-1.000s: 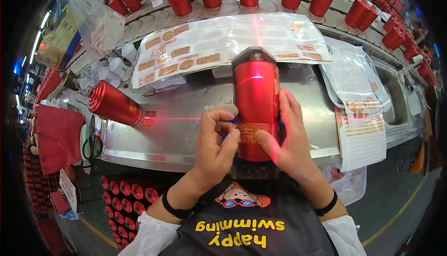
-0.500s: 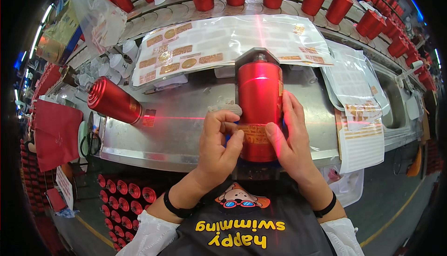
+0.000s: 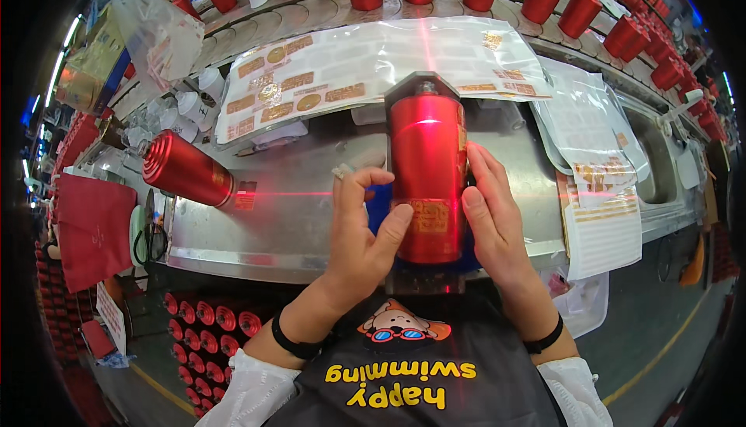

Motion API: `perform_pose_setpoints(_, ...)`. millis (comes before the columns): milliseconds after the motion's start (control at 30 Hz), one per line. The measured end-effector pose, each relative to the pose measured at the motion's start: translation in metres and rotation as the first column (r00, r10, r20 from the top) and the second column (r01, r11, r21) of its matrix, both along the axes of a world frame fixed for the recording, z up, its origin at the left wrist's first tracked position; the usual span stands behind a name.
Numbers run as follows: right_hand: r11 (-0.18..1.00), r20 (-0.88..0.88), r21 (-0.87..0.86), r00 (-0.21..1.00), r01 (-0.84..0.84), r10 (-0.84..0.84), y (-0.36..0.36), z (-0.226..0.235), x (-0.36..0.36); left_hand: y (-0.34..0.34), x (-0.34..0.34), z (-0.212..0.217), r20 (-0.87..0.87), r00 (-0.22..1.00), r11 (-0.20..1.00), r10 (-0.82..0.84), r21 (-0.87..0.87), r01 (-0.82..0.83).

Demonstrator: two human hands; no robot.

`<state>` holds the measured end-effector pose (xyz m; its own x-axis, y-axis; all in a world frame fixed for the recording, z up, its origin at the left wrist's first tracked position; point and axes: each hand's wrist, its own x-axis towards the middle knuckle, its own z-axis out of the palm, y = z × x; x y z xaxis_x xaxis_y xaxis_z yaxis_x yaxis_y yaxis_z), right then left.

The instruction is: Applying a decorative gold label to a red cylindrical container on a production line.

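One red bottle [image 3: 426, 170] — between left hand [image 3: 359, 233] and right hand [image 3: 499, 221].

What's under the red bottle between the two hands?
A blue surface shows beside the red bottle, near the left hand, and a dark angular plate sits at its far end. The bottle itself covers whatever lies directly beneath it.

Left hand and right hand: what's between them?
The red bottle, bearing a gold decal, lies between left hand and right hand; head view shows it.
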<state>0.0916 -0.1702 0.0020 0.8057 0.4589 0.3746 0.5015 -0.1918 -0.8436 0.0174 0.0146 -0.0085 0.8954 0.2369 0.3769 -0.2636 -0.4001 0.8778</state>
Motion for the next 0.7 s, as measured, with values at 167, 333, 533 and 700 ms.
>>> perform_pose_setpoints(167,0.999,-0.019,0.032,1.0,-0.008,0.009,-0.001,-0.003,0.0,-0.012,0.011,0.006,-0.054,0.998,0.999,-0.04,0.011,0.041)
perform_pose_setpoints(333,0.999,-0.048,0.05,0.999,-0.02,0.022,-0.002,-0.002,0.0,-0.017,0.016,0.006,0.012,0.999,0.999,-0.038,0.016,0.038)
perform_pose_setpoints(533,0.999,-0.018,0.034,1.0,-0.012,0.013,-0.003,-0.002,0.001,-0.023,0.021,0.001,-0.004,1.0,0.999,-0.024,-0.044,0.024)
perform_pose_setpoints(700,0.999,-0.012,0.012,0.999,-0.04,0.04,-0.006,0.0,0.001,-0.021,0.016,0.003,0.013,0.992,0.978,-0.124,-0.167,0.124)
